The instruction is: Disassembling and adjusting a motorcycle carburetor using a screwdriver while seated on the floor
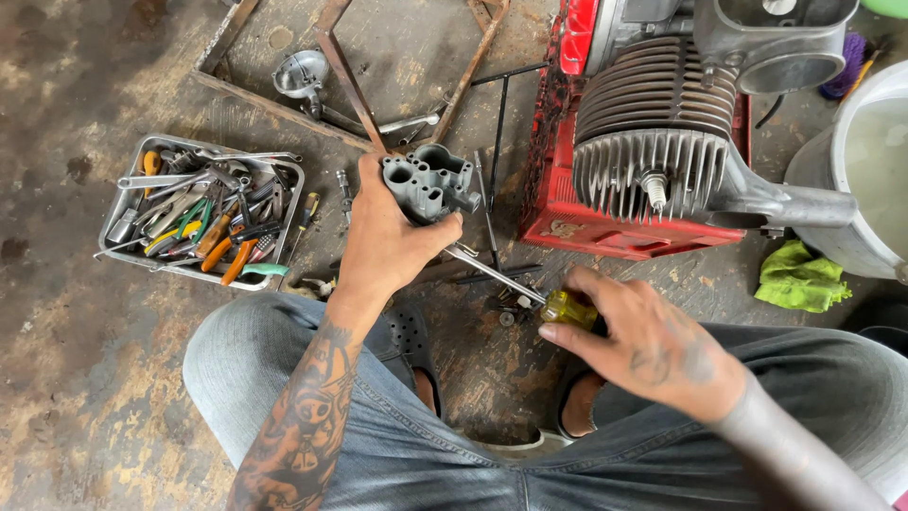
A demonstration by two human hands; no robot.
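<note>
A: The left hand (383, 237) is closed around a grey cast metal part (430, 182), a block with several round holes, and holds it up above the floor. What does the right hand do?

B: The right hand (643, 345) grips the yellow handle of a screwdriver (567, 308). The metal shaft goes up and to the left, and the tip reaches the underside of the grey part, near the left thumb. If the tip sits in a screw, I cannot tell.

A: Where is all this?

B: Above the knees of the person, who wears grey jeans, over a stained concrete floor (76, 378). Just behind the grey part stands a small engine (662, 142) with cooling fins and a spark plug, on a red base.

A: And at the left?

B: A metal tray (132, 251) full of pliers, wrenches and screwdrivers lies well apart from the left hand. A green rag (799, 279) lies at the right, beside a pale bucket (875, 180).
</note>
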